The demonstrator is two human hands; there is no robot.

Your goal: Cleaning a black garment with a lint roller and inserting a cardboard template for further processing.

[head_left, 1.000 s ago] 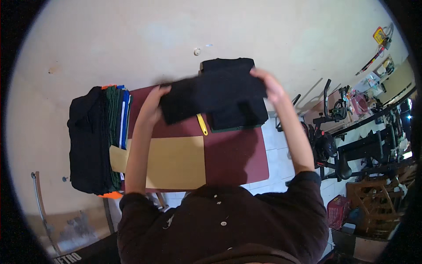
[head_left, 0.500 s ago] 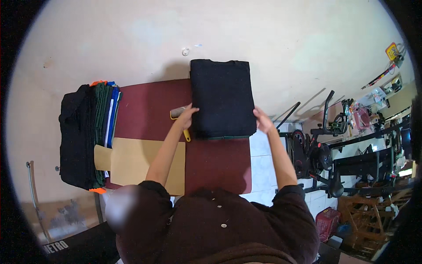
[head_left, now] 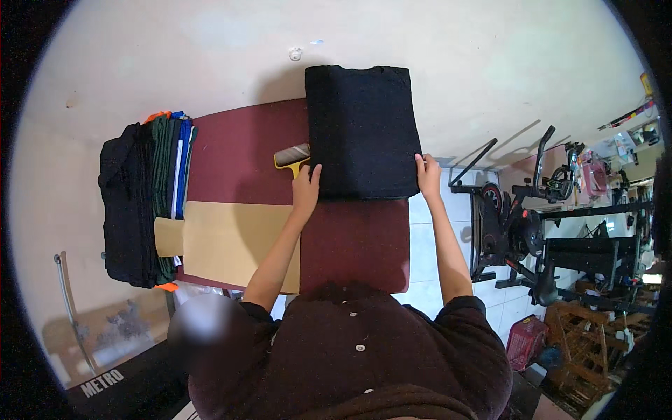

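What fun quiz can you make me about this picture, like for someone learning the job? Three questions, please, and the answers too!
1. True or false: the yellow-handled lint roller with a grey-brown cylinder lies to the left of the folded black cloth garment.

2. Pick one: what colour is the flat tabletop under the tan rectangular board?
A) green
B) maroon
C) white

3. Look closely: which of the person's bare hands is nearer the roller, the left hand or the right hand?

Key: 1. True. 2. B, maroon. 3. The left hand.
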